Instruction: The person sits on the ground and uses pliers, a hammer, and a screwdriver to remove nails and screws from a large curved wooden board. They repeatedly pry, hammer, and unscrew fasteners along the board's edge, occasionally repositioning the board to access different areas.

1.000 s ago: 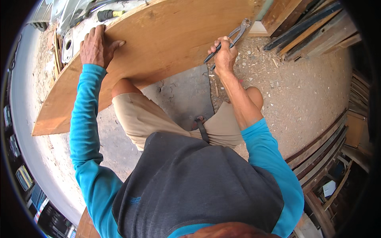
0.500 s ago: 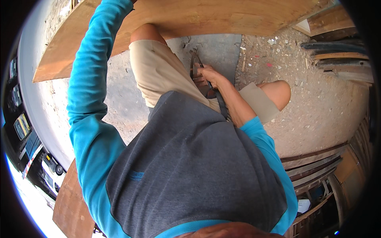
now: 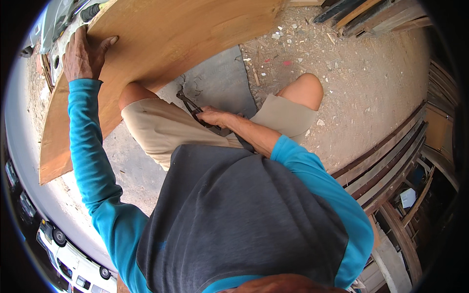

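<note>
My left hand (image 3: 87,56) grips the upper edge of a large brown plywood board (image 3: 166,44), fingers over the edge and thumb flat on its face. The board stands across the space in front of me, with my left knee against it. Low between my legs, my right hand (image 3: 211,116) is closed around the dark handles of a pair of pincers (image 3: 187,101). Their jaws point away from me, toward the board. Part of the handles is hidden by the hand and my shorts. Thin dark bent bits, perhaps nails, lie on a grey mat (image 3: 224,78) beyond the pincers.
Wood chips and scraps litter the ground (image 3: 293,53) to the right. Timber lengths (image 3: 376,19) are piled at the far right, and long planks (image 3: 381,151) are stacked at the near right. A white vehicle (image 3: 73,259) stands at the lower left, beyond the pavement.
The view has swung right, and my left hand on the board's edge has come into sight. The pincers now tilt further left, still in my right hand.
</note>
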A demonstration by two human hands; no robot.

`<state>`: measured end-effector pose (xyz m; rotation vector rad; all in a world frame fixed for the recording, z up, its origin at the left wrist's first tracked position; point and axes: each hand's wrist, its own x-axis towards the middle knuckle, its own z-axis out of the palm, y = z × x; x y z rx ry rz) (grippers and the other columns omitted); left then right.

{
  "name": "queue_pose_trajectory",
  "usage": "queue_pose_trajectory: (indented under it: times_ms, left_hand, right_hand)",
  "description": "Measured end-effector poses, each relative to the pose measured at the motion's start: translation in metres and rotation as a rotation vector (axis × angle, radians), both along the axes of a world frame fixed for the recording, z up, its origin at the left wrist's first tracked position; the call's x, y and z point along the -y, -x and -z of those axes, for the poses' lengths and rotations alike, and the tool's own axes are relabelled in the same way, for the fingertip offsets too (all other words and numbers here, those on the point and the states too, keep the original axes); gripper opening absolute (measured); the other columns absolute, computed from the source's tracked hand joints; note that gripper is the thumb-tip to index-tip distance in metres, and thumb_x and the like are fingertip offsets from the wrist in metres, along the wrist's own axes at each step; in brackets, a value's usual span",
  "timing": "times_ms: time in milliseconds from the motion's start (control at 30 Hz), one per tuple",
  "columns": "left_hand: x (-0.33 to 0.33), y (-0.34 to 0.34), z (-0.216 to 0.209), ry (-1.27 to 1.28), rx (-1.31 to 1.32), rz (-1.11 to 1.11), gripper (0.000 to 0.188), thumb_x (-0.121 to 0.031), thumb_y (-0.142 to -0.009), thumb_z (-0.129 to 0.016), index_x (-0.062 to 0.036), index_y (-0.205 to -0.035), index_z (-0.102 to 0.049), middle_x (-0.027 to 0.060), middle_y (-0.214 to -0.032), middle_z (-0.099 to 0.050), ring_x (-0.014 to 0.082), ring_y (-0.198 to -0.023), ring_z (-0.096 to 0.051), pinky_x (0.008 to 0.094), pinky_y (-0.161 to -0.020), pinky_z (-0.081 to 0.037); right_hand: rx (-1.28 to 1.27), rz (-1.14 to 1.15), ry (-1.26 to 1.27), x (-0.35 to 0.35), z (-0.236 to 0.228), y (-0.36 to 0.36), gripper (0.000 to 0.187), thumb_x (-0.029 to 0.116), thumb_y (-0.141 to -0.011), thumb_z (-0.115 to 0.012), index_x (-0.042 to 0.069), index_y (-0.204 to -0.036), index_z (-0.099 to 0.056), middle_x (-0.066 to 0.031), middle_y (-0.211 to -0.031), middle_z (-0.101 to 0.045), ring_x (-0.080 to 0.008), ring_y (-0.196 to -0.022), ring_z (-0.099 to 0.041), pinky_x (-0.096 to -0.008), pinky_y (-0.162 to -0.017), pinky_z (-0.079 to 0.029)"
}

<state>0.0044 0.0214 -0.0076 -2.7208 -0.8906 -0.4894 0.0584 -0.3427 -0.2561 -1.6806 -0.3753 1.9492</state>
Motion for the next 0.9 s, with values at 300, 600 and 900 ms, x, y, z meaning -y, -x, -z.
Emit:
queue_pose_trajectory:
  times_ms: [300,600,900]
  left_hand:
    - [-0.001,0.013,0.000,-0.020,-0.042,-0.038,0.082,-0.060,-0.077,-0.081,0.0011,-0.128,-0.059,0.0218,-0.116,-0.067,0.0429,-0.109,-0.063,0.0515,-0.090,-0.050]
    - [0.015,0.002,-0.014,0.112,-0.025,-0.071,0.075,-0.050,-0.071,-0.088,-0.0066,-0.124,-0.056,0.0135,-0.115,-0.063,0.0358,-0.108,-0.059,0.0487,-0.090,-0.046]
    - [0.023,0.000,-0.020,0.135,0.022,-0.061,0.069,-0.042,-0.070,-0.089,-0.0074,-0.120,-0.056,0.0113,-0.108,-0.061,0.0346,-0.106,-0.058,0.0477,-0.089,-0.045]
  right_hand:
    - [-0.280,0.627,-0.138,0.029,-0.097,-0.095,0.044,0.013,-0.101,-0.051,0.007,-0.144,-0.044,-0.0183,-0.116,-0.067,-0.0267,-0.099,-0.072,-0.0343,-0.069,-0.061]
    - [0.238,0.728,-0.522,0.051,-0.218,-0.260,0.058,0.016,-0.104,-0.046,0.003,-0.158,-0.031,-0.0216,-0.123,-0.065,-0.0296,-0.109,-0.070,-0.0372,-0.078,-0.063]
    - [0.501,0.454,-0.501,0.037,-0.300,-0.339,0.058,0.013,-0.101,-0.040,0.001,-0.157,-0.035,-0.0257,-0.126,-0.065,-0.0300,-0.109,-0.071,-0.0376,-0.080,-0.064]
